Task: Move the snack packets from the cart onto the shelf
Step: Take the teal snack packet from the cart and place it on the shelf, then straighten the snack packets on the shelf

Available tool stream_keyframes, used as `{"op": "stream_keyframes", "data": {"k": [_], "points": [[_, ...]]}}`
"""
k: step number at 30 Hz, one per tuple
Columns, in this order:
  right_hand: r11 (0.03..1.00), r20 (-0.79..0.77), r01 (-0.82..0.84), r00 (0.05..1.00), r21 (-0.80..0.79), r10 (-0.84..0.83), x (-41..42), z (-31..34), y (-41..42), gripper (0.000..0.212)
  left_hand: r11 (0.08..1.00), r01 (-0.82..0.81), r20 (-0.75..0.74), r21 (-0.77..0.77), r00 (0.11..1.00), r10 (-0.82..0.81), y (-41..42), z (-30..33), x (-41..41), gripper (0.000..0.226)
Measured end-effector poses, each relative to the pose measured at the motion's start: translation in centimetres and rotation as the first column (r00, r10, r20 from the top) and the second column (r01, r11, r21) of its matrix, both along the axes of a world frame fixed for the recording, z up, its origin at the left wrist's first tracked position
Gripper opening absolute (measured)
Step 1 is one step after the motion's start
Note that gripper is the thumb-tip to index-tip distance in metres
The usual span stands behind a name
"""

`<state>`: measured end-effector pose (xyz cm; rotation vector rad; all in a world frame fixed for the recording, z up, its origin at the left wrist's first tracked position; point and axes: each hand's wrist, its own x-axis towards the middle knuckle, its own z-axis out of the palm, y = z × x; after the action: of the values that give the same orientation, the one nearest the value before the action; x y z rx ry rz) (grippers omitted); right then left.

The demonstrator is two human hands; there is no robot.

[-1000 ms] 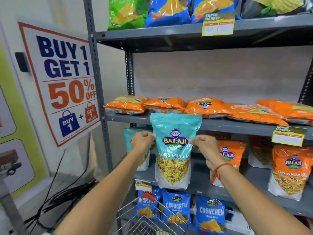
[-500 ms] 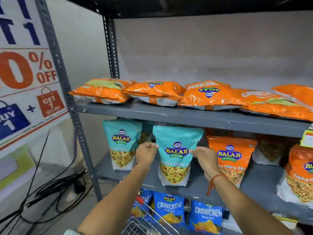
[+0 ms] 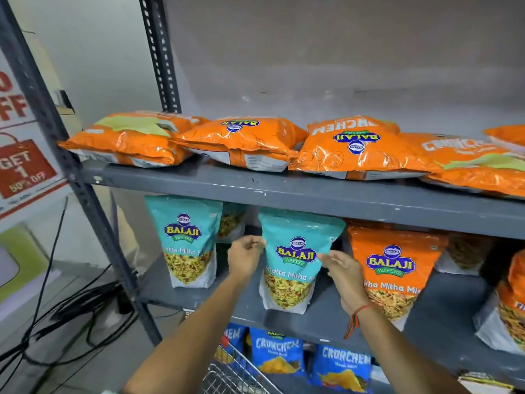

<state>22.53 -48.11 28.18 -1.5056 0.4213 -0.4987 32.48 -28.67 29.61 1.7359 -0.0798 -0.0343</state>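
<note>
On the middle board of a grey metal shelf [image 3: 326, 194], a teal snack packet [image 3: 292, 260] stands upright, its base on the board below and its top edge just under the board above. Left hand [image 3: 245, 255]: fingers curled, pinching the packet's upper left edge between thumb and fingertips. Right hand [image 3: 341, 268]: thumb and fingers loosely spread, touching the packet's right side near the logo; whether they actually grip it cannot be told. A red thread [image 3: 358, 315] circles the right wrist.

Just beside the held packet on its left stands a second teal packet [image 3: 186, 240], upright, with another partly hidden behind it. On its right stands an orange packet [image 3: 393, 268], upright, its lower left overlapped by the right hand and forearm. A further orange packet [image 3: 511, 302] is cut off by the right edge of the view.

Orange bags [image 3: 241, 140] lie flat in a row on the board above, overlapping at their ends. Blue packets [image 3: 277, 351] stand on the board below. A wire cart [image 3: 235, 373] shows at the bottom edge, between the forearms. A red and white sale sign [image 3: 20, 163] hangs at left, with black cables [image 3: 71, 314] on the floor beneath.
</note>
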Motion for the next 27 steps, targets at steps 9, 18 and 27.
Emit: {"op": "stream_keyframes", "data": {"k": [9,18,27], "points": [[0.897,-0.325,-0.436,0.84,0.076,0.436,0.4,-9.0,-0.7,0.067,0.936,0.331,-0.273,0.12,0.917,-0.29,0.9,-8.3,-2.0,0.082],[0.927,-0.32,-0.375,0.881,-0.022,0.349,3.3,-11.7,0.9,0.075,0.951,0.228,-0.21,0.211,0.96,-0.184,0.9,-10.5,-0.9,0.058],[0.943,-0.265,-0.33,0.907,0.038,0.328,1.6,-11.2,1.0,0.1,0.943,0.055,-0.122,0.327,0.992,-0.015,0.8,-9.7,-3.2,0.053]]}}
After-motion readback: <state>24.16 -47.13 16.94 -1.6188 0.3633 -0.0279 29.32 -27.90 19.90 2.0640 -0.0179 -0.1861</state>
